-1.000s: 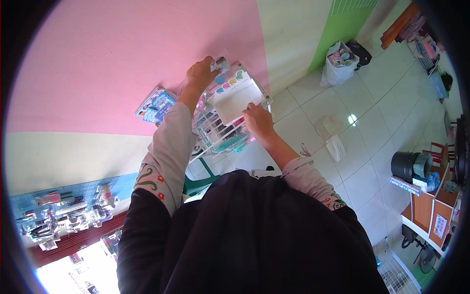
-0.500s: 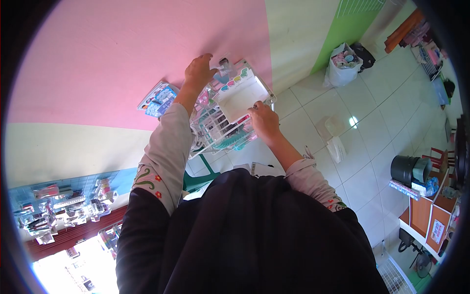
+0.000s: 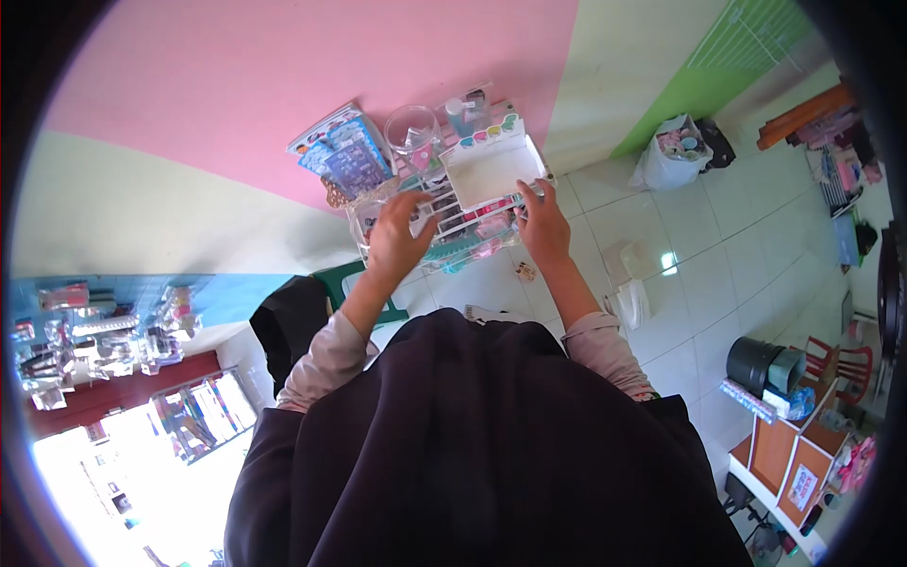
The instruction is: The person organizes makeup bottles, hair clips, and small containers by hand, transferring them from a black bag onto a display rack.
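Note:
A white open-topped box (image 3: 477,189) with coloured scalloped shapes along its back edge rests on top of a white wire rack (image 3: 444,227). At its front right corner is my right hand (image 3: 543,225), fingers apart and touching the rim. My left hand (image 3: 399,236) hovers over the rack's left part, fingers curved and spread, nothing visible between them. Behind it stands a clear round container (image 3: 412,128). Blue-and-white illustrated packs or booklets (image 3: 345,151) lean by the wall. A small clear bottle (image 3: 459,115) stands behind the box.
Packaged goods fill the rack's lower levels. Beneath it shows a green stool (image 3: 354,283), with a black bag or cloth (image 3: 288,326) beside it. Farther right on the tiled floor are a clear plastic container (image 3: 631,300) and a full white bag (image 3: 675,156).
My left hand has come back from the rear of the rack, near the wall, to its front left. My right hand stays at the box's front edge, its grip looser. The view has shifted.

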A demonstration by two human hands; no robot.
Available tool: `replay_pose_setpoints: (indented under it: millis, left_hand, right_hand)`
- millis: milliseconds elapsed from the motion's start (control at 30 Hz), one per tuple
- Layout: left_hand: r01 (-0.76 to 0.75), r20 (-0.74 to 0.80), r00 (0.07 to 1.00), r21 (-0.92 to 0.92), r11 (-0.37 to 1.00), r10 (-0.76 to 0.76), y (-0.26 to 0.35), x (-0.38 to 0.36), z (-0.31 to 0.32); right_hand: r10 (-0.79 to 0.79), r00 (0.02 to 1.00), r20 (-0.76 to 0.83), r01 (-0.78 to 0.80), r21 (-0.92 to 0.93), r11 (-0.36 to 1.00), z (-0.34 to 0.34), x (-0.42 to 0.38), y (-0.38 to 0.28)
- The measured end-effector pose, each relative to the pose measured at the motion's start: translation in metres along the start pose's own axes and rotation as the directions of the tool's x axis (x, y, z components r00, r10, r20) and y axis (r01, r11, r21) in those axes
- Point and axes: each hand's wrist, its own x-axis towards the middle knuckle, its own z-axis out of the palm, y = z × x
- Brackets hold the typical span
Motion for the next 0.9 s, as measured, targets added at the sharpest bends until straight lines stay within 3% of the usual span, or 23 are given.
replay_pose_setpoints:
  millis: [100,233,500,600,700,800,900]
  left_hand:
    - [0.232,0.142,0.966,-0.103,0.967,-0.217,-0.01,-0.04,0.016]
    - [0.393,0.201,0.916,-0.256,0.883,-0.349,-0.02,-0.054,0.035]
    - [0.347,0.145,0.938,-0.346,0.871,-0.316,-0.018,-0.061,0.041]
    - [0.343,0.101,0.939,-0.36,0.867,-0.329,-0.024,-0.087,0.027]
    - [0.379,0.035,0.92,-0.331,0.864,-0.39,-0.046,-0.128,0.01]
    - [0.376,-0.105,0.914,-0.145,0.915,-0.392,-0.076,-0.181,-0.015]
    - [0.568,-0.243,0.782,-0.1,0.817,-0.574,-0.103,-0.237,-0.047]
  right_hand:
    - [0.04,0.999,0.005,-0.04,-0.007,0.999,0.0,-0.001,0.004]
    - [0.006,0.998,0.063,-0.003,-0.045,0.999,0.014,0.005,0.018]
    - [0.02,0.992,0.123,-0.012,-0.066,0.998,-0.002,0.003,-0.007]
    - [-0.191,0.978,-0.083,0.199,0.096,0.975,-0.01,-0.003,-0.02]
    - [-0.269,0.962,-0.045,0.27,0.32,0.908,-0.013,-0.015,-0.05]
    - [-0.294,0.951,0.095,0.211,0.494,0.843,-0.004,-0.031,-0.1]
    - [-0.44,0.869,0.225,0.244,0.579,0.778,0.022,-0.045,-0.152]
